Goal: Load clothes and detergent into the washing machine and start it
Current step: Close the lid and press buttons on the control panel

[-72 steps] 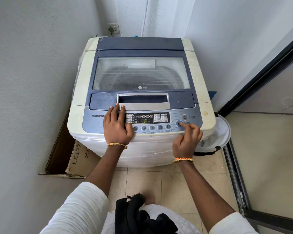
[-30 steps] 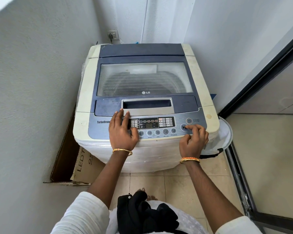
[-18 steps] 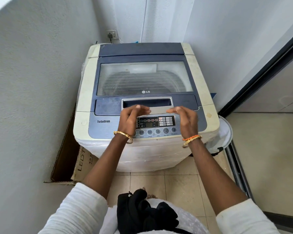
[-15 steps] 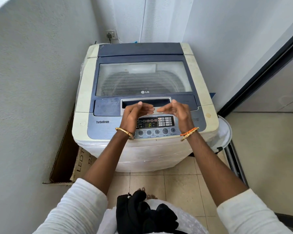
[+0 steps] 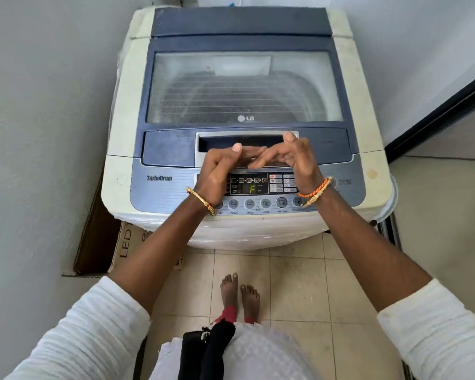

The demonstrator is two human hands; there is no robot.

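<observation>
Looked down on a washer [image 5: 122, 111] filling the middle and top of the frame, lid [image 5: 244, 86] shut, drum ribs dim through the glass; could not tell whether any clothes lay inside. Saw a lit "F" on the display [image 5: 251, 189] in the panel [image 5: 162, 193] at mid-frame.

Found the left hand [image 5: 220, 171] and right hand [image 5: 294, 160] side by side at centre frame, just over the handle [image 5: 225, 141] at the lid's near edge. Noted fingers loosely curled, tips meeting between the two hands, nothing held in either. Could not tell whether any finger touched the lid.

Spotted a dark cloth [image 5: 206, 349] at bottom centre, against the body, and a box [image 5: 99, 242] at lower left beside the washer.

Judged the step in hand as raising the lid for loading. To do it well: should have hooked fingertips of one hand into the handle, pulled up and back in one smooth arc, and kept wrists clear of the buttons below. Should have steadied the lid at the top of its swing before letting go, then freed a hand for the cloth.
</observation>
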